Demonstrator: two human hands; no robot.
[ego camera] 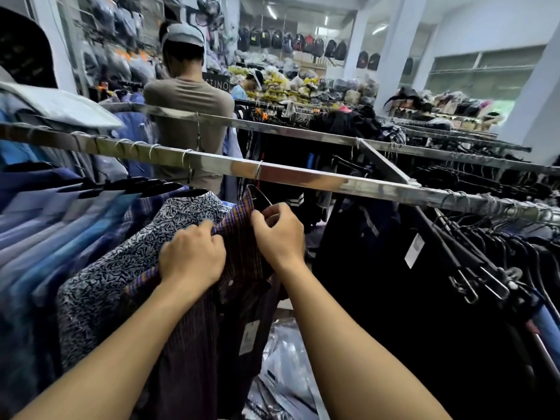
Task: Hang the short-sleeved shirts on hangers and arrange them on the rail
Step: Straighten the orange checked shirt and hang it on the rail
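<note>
Head view along a square-section metal rail (303,177), its bright surface scuffed and wound at intervals with thin wire, running from 9 o'clock down towards 3 o'clock. The task's thing, a plaid shirt (194,344) of thin woven cloth in dark purple with orange lines, hangs just below the rail at frame centre; a paper tag (249,336) lies on its front. The left hand (192,256) has its fingers curled into the shirt's shoulder cloth and grips it; the right hand (280,234) pinches the collar edge between thumb and fingertips, just beside the curved black hanger hook (260,194). The hook sits close under the rail — whether it catches on it cannot be told. At 9 o'clock of the plaid shirt, touching it, hangs a printed shirt (136,253) with a fine black-and-white leaf pattern, then a packed row of smooth blue shirts (45,231). At 3 o'clock hang dark garments (378,283) and black clip hangers (469,262) with metal clamps. Between the plaid collar and these the rail shows a short bare stretch — the only open room on it. Crinkled plastic bags (281,359) lie at 6 o'clock. At 11 o'clock a person in a brown T-shirt (188,98) stands beyond the rail, back turned.
</note>
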